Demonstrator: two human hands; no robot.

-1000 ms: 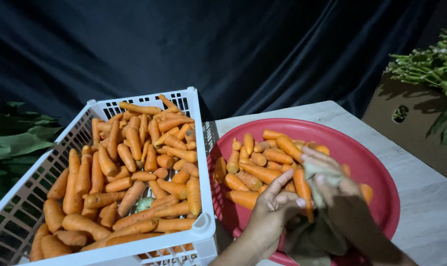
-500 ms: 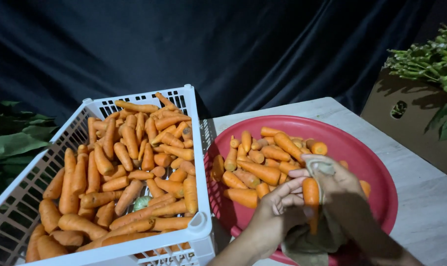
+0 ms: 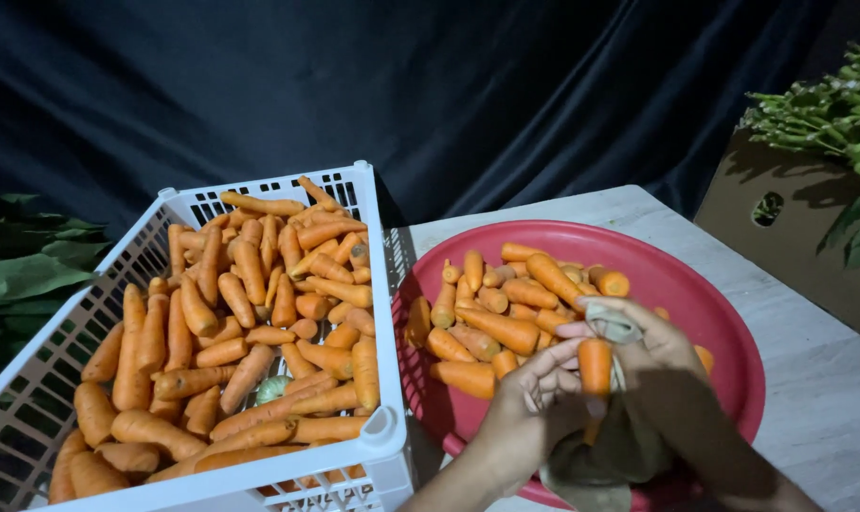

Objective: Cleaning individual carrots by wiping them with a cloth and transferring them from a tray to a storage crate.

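A short orange carrot (image 3: pixel 595 367) stands upright, wrapped in a drab cloth (image 3: pixel 608 438) that drapes below it, just above the near rim of the red basin (image 3: pixel 733 313).

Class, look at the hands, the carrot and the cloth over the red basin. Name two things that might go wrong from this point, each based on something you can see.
1. The carrot is pinched between the left hand and the cloth in the right hand; it might slip into the red basin.
2. The white crate is heaped near its rim, so carrots in the crate may roll out if bumped.
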